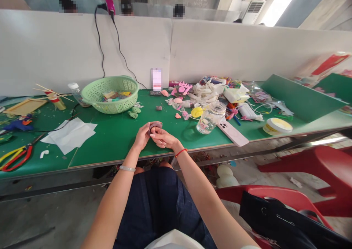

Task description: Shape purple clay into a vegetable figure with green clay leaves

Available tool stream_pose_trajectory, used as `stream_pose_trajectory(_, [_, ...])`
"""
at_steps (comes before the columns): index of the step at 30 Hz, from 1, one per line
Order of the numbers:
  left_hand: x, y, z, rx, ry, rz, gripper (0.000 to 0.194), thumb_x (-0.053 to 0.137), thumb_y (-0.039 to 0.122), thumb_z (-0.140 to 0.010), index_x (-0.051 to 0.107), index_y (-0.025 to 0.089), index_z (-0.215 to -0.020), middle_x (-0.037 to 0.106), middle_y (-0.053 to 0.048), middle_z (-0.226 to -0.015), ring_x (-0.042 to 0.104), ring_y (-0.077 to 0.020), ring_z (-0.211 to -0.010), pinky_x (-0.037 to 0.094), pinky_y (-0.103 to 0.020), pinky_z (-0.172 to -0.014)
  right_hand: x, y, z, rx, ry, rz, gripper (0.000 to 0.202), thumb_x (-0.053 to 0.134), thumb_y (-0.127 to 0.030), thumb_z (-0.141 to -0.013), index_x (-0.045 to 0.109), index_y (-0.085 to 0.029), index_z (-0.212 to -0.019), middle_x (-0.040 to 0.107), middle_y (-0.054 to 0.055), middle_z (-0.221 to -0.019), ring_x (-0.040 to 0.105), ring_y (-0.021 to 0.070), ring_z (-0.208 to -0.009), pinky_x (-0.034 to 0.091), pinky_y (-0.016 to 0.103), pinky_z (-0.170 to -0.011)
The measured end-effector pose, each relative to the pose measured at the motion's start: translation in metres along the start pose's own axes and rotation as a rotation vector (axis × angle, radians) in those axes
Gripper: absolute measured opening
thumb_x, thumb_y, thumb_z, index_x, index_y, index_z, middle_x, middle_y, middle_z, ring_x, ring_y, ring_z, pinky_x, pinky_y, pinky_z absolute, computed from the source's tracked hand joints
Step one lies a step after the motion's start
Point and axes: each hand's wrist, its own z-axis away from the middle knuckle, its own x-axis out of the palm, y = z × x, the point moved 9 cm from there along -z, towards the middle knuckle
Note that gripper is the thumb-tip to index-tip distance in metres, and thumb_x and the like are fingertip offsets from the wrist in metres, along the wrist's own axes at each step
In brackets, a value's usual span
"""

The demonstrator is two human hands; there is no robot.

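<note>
Both hands meet just above the table's front edge around a greyish-purple lump of clay (156, 125). My left hand (142, 136) curls about it from the left, fingers closed. From the right, the fingers of my right hand (164, 137) are bent in and press on the lump, partly covering it. A small block of similar colour (158, 108) lies on the green table behind the hands. Pale green lumps (134, 112) sit left of that block, and a small pink piece (178, 115) lies to its right.
A green basket (90, 101) with small items stands back left. Papers (70, 135) and red-handled pliers (22, 159) lie at left. To the right are a clear jar (210, 119), a pink phone (233, 132), a lidded tub (277, 126) and a cluttered pile (209, 91). A propped phone (156, 79) leans on the partition.
</note>
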Motion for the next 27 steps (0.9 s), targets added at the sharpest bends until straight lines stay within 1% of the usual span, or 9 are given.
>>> stream_pose_trajectory(2, [-0.0033,0.0,-0.0002,0.006,0.027,0.016,0.046,0.082,0.057,-0.083,0.085,0.018,-0.108,0.084,-0.011,-0.112,0.075,-0.0311,-0.116,0.051,-0.044,-0.111,0.0017,0.0025,0.0005,0.03,-0.027,0.014,0.059,0.088,-0.052,-0.08,0.036,-0.026,-0.086,0.04,-0.019,-0.045,0.019,0.003,-0.033,0.028,0.013,-0.032])
stream_pose_trajectory(4, [-0.0043,-0.0004,-0.0004,0.006,0.03,0.028,0.046,0.084,0.056,-0.081,0.084,0.019,-0.109,0.084,-0.01,-0.113,0.076,-0.0302,-0.114,0.052,-0.043,-0.109,0.0015,0.0022,0.0007,0.029,-0.028,0.016,0.059,0.088,-0.052,-0.08,0.035,-0.026,-0.086,0.04,-0.019,-0.045,0.018,0.003,-0.033,0.027,0.013,-0.032])
stream_pose_trajectory(8, [-0.0004,-0.0021,-0.0008,-0.015,-0.013,0.027,0.047,0.084,0.058,-0.081,0.086,0.017,-0.104,0.084,-0.011,-0.109,0.075,-0.0303,-0.114,0.053,-0.041,-0.106,-0.0017,-0.0017,0.0001,-0.014,0.019,0.022,0.058,0.085,-0.057,-0.082,0.037,-0.027,-0.091,0.039,-0.019,-0.046,0.019,0.0037,-0.034,0.028,0.013,-0.034])
stream_pose_trajectory(12, [0.0005,-0.0039,-0.001,-0.036,-0.014,0.034,0.049,0.085,0.06,-0.08,0.086,0.017,-0.104,0.084,-0.012,-0.109,0.075,-0.0303,-0.114,0.054,-0.04,-0.103,-0.0032,-0.0014,-0.0008,-0.032,0.04,0.026,0.058,0.084,-0.061,-0.082,0.038,-0.027,-0.094,0.041,-0.019,-0.048,0.021,0.0042,-0.036,0.03,0.013,-0.035])
stream_pose_trajectory(16, [0.0005,-0.0032,-0.0005,-0.029,-0.011,0.033,0.049,0.082,0.059,-0.083,0.085,0.015,-0.105,0.084,-0.013,-0.11,0.075,-0.0308,-0.114,0.054,-0.042,-0.105,-0.0053,0.0011,-0.0015,-0.031,0.032,0.043,0.059,0.086,-0.057,-0.081,0.037,-0.027,-0.093,0.038,-0.02,-0.047,0.021,0.0043,-0.035,0.03,0.014,-0.035])
stream_pose_trajectory(19, [-0.0008,-0.0022,-0.0002,-0.015,0.0,0.035,0.048,0.081,0.059,-0.085,0.085,0.016,-0.105,0.084,-0.012,-0.11,0.075,-0.0295,-0.112,0.054,-0.042,-0.106,-0.0035,0.0019,-0.0012,-0.027,-0.003,0.056,0.055,0.085,-0.054,-0.083,0.037,-0.027,-0.093,0.038,-0.02,-0.045,0.021,0.0045,-0.033,0.031,0.014,-0.035])
stream_pose_trajectory(22, [-0.0008,-0.0041,-0.0008,-0.025,-0.005,0.036,0.051,0.083,0.061,-0.083,0.085,0.015,-0.104,0.084,-0.011,-0.109,0.075,-0.0281,-0.109,0.056,-0.038,-0.101,-0.0039,-0.0001,-0.0008,-0.043,0.01,0.044,0.053,0.083,-0.055,-0.085,0.039,-0.027,-0.095,0.038,-0.019,-0.047,0.022,0.0046,-0.034,0.032,0.014,-0.035])
stream_pose_trajectory(24, [-0.0002,-0.0055,-0.0014,-0.033,-0.011,0.035,0.051,0.082,0.062,-0.082,0.085,0.014,-0.102,0.083,-0.012,-0.108,0.075,-0.0275,-0.106,0.056,-0.037,-0.097,-0.0053,-0.0011,-0.0008,-0.056,0.033,0.028,0.055,0.084,-0.055,-0.083,0.04,-0.027,-0.096,0.038,-0.019,-0.048,0.022,0.0046,-0.036,0.032,0.013,-0.036])
stream_pose_trajectory(27, [0.0005,-0.0055,-0.0019,-0.035,-0.006,0.044,0.049,0.083,0.06,-0.082,0.086,0.015,-0.1,0.084,-0.012,-0.106,0.075,-0.0267,-0.104,0.056,-0.035,-0.095,-0.0061,-0.0003,-0.0014,-0.059,0.038,0.018,0.056,0.085,-0.056,-0.082,0.041,-0.027,-0.097,0.038,-0.019,-0.048,0.022,0.0047,-0.037,0.031,0.013,-0.036])
